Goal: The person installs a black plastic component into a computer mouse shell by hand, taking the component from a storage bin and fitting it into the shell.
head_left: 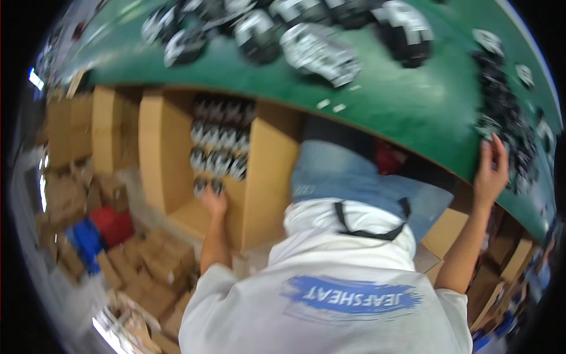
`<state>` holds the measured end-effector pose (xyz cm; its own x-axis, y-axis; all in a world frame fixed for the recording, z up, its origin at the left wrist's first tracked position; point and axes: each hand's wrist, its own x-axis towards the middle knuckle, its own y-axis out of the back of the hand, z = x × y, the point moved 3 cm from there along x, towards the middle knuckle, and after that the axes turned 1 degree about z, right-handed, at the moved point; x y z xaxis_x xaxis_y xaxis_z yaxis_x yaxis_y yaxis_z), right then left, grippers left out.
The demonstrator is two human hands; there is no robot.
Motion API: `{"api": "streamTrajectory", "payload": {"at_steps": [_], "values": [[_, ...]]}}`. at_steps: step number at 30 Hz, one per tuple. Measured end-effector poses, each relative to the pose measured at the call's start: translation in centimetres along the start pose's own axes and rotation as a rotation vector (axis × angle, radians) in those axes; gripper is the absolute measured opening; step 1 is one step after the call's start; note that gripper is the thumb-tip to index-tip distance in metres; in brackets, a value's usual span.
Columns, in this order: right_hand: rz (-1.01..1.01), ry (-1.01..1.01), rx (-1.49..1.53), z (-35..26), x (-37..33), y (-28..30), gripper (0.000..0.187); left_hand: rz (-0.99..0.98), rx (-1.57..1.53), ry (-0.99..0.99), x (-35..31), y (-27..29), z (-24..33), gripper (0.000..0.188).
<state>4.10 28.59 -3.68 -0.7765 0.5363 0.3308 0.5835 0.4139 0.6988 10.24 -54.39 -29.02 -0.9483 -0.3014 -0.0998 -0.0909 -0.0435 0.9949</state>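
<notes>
The small dark pieces (217, 187) at the left hand (214, 203) are rounded lumps, black with pale silvery-white patches, and they sit as a pair inside an open cardboard box (268, 177) just below the front edge of the green table (424, 109), toward its left part. Their outlines are blurred, so finer detail does not show. The left hand has its fingers bent and their tips against the pair; I cannot tell whether it grips them or only touches them. Farther in toward the table edge, rows of like pieces (219, 161) stand close together in the same box, the nearer rows black with bright patches and the row closest under the table darker and brownish. At the right part of the table, the right hand (493, 168) reaches over the front edge, partly open with fingers loosely curled, its tips at a grey-white piece (488, 126) beside a long heap of black pieces (514, 133); whether it has hold of anything I cannot tell. Across the middle of the table lie larger black-and-white bundles (321, 54), and nearer its front edge are small white slips (339, 108). Below the table, off to its left, brown cartons (159, 259) are piled around a red bag (113, 226) and a blue bag (85, 243).
</notes>
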Motion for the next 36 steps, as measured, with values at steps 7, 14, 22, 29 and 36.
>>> {"api": "streamTrajectory", "payload": {"at_steps": [7,14,22,29,36], "values": [[0.041,-0.015,0.088,-0.5,-0.1,0.3,0.015,0.498,-0.492,0.105,8.1,12.7,11.8,0.053],[0.075,0.071,0.116,-1.1,0.4,1.3,0.011,0.582,-0.911,-0.95,18.0,36.3,46.5,0.038],[0.125,0.159,0.092,-1.2,0.0,2.2,0.012,0.077,-0.472,-0.628,29.6,31.7,77.8,0.095],[0.163,0.188,0.16,-1.0,0.5,2.2,0.014,-0.174,-0.852,-0.589,31.7,31.2,76.9,0.076],[0.137,0.229,0.422,-3.4,0.4,3.4,0.022,-1.301,-1.759,-0.639,11.6,38.6,68.6,0.065]]}}
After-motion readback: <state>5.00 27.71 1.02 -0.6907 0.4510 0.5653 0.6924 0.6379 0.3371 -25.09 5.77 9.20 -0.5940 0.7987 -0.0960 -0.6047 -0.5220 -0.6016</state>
